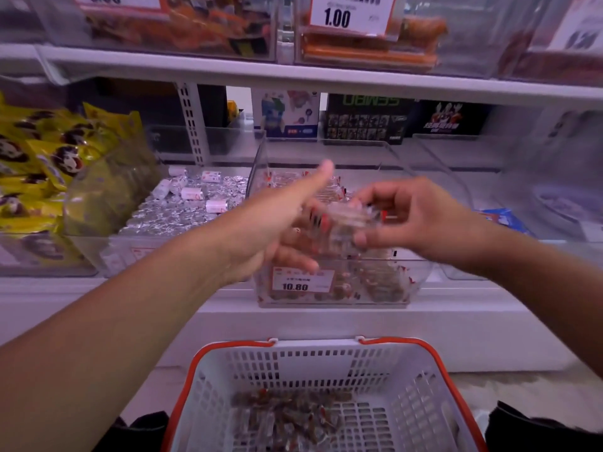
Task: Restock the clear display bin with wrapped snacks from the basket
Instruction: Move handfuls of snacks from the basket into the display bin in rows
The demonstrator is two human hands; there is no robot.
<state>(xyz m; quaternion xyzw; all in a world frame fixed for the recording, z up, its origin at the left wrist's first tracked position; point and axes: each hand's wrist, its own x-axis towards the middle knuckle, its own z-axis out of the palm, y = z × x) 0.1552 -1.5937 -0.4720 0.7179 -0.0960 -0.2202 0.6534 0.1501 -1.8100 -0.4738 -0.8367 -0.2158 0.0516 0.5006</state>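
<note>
Head view: both hands, left hand point(277, 230) and right hand point(414, 220), clutch light, crinkly, slippery wrapped snacks point(346, 223) over the bin point(421, 272); cup them loosely from below.

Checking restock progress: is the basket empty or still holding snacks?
Not empty. The white basket with orange rim still has a low pile of wrapped snacks on its floor; most of the floor is bare.

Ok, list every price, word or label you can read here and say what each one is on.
"10.80": price tag on the front of the clear display bin.
"1.00": white price card on an upper shelf bin.
"SEMBO", seen mirrored: black box behind the bins.
Too blurred to read: the small print on both tags, the cut-off top left card, the top right card and the snack wrappers.
</note>
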